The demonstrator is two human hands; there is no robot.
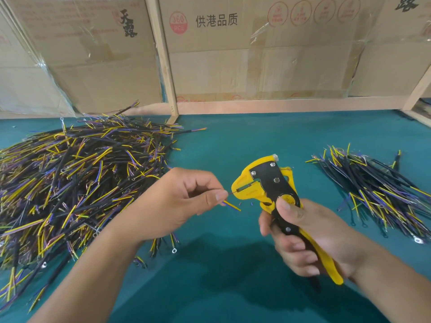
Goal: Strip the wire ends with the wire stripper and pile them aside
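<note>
Cardboard boxes (233,54) back your green worktop (233,141), where your left hand (177,201) pinches a wire (232,205) with its tip at the mouth of the wire stripper (275,194) gripped in your right hand (310,238), between the big heap (77,180) and the smaller pile (377,190)

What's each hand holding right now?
Left hand: pinching a wire at the stripper's mouth.
Right hand: gripping the wire stripper by its handles.
</note>
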